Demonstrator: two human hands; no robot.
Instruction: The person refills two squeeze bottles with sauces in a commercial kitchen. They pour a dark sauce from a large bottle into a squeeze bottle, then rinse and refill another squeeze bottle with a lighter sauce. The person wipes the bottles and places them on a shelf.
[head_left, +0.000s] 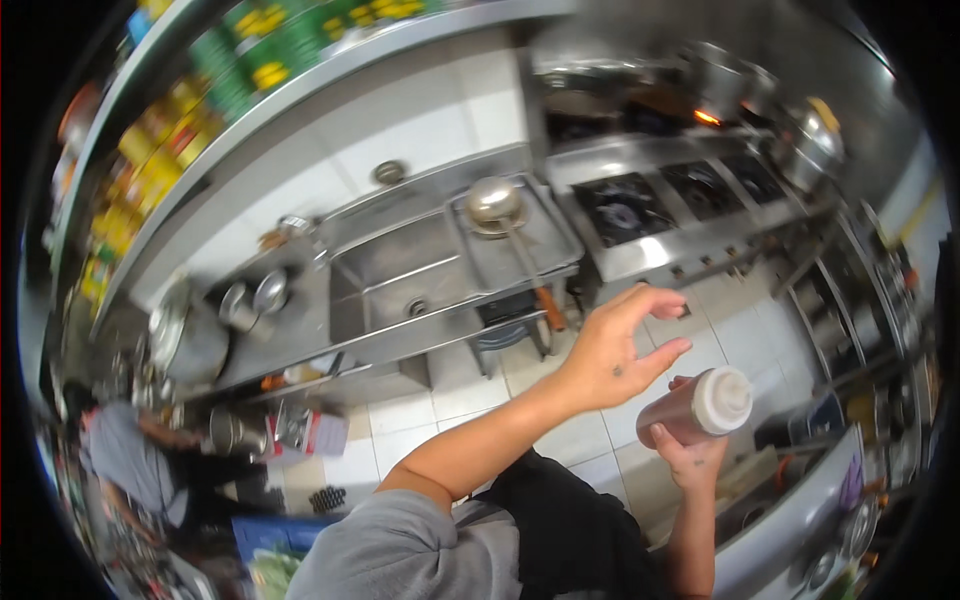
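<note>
A squeeze bottle (679, 412) of reddish-brown sauce, with a white cap, is gripped in my right hand (694, 459). It tilts so that the cap faces up and to the right. My left hand (619, 352) is raised just above and to the left of the bottle, apart from it. Its fingers curve away from the thumb, with nothing between them. Beyond my hands, a round metal pan (493, 204) with a wooden handle (550, 309) rests on a metal tray (551, 255) beside the sink (397, 289). The pan's handle points toward me.
Gas burners (624, 210) line the range at the far right, with a flame (706, 117) behind them. A lidded pot (187, 337) stands on the left counter. Cans (217, 67) fill the upper shelf (300, 79). Another person (131, 457) bends at the lower left, near a box (326, 433).
</note>
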